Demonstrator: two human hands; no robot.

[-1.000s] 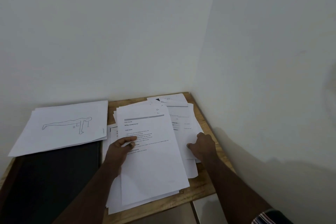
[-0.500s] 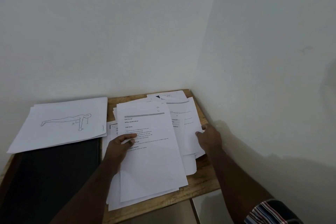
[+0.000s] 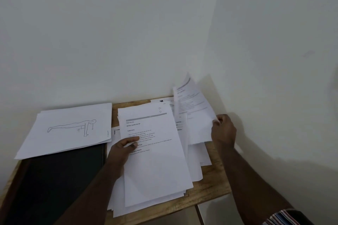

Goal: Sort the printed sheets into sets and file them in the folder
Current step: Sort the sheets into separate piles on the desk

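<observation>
Single head-worn, wide-angle view, looking forward and steeply down from above the near edge of the bench (image 3: 206, 191). The camera faces a room corner where two pale walls (image 3: 109, 33) meet; these fill the upper half of the frame, and the wide lens bows their junction. The bench occupies the lower half at close, arm's-reach range. Both forearms enter from the bottom edge, the left hand (image 3: 121, 150) near centre and the right hand (image 3: 224, 129) right of centre. No second view is supplied, so no region is shared.
</observation>
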